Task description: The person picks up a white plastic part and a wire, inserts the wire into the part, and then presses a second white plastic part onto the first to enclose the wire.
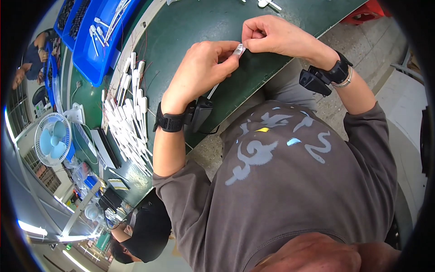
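My left hand [199,68] pinches a small white paddle-ended stick [239,51] between thumb and forefinger. The stick's head looks shiny at the fingertips, and its thin shaft shows below the palm. My right hand [281,38] is closed, with thumb and forefinger pressed together right at the tip of that head. Whatever lies between the right fingertips is too small to make out. Both hands are just above the green tabletop [181,31], close to its near edge. A heap of similar white sticks [127,118], some with thin wires, lies to the left of my left hand.
A blue bin [86,68] at the upper left holds a few white sticks, beside compartments of dark small parts [78,22]. More white pieces [269,4] lie at the far edge. A fan [53,139] and a co-worker in black [147,226] are at the left. A red stool [367,12] stands upper right.
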The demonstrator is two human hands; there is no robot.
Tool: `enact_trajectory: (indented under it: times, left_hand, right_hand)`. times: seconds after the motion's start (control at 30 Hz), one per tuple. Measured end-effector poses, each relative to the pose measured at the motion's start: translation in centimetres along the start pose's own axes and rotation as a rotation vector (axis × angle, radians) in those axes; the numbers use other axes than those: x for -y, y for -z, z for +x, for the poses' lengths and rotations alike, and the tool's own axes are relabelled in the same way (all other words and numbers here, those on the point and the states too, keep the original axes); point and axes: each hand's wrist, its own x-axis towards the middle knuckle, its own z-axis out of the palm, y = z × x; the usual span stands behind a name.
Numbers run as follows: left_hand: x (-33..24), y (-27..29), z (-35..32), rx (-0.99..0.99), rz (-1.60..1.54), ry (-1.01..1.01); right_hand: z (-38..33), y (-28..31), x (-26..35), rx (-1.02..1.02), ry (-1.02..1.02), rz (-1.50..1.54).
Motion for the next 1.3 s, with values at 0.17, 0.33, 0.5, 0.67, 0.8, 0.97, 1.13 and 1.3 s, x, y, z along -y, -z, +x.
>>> enact_trajectory:
  times: [0.17, 0.33, 0.5, 0.67, 0.8, 0.97, 1.13, 1.3]
  left_hand:
    - [0.1, -0.2, 0.0, -0.032, 0.021, -0.024]
    - [0.8, -0.3, 0.0, -0.034, -0.021, 0.009]
    - [0.7, 0.0, 0.0, 0.009, -0.077, 0.054]
    - [0.1, 0.4, 0.1, 0.038, 0.07, 0.028]
    - [-0.2, 0.7, 0.3, 0.078, 0.114, 0.001]
    - [0.3, 0.9, 0.3, 0.109, -0.001, -0.02]
    - [1.1, 0.8, 0.2, 0.123, -0.027, -0.031]
    - [1.1, 0.7, 0.0, 0.096, -0.067, 0.007]
  right_hand:
    - [0.2, -0.1, -0.6, -0.011, 0.016, 0.002]
    - [-0.1, -0.4, 0.0, -0.015, -0.013, -0.028]
    - [-0.1, -0.6, 0.1, -0.003, -0.006, -0.009]
    - [0.1, -0.7, -0.1, -0.008, 0.0, -0.022]
    - [0.0, -0.8, 0.0, -0.009, 0.007, -0.021]
    - [0.1, -0.7, 0.0, 0.005, 0.002, 0.0]
    - [0.1, -0.6, 0.3, 0.019, -0.023, -0.01]
    - [0.1, -0.9, 0.0, 0.021, -0.006, -0.01]
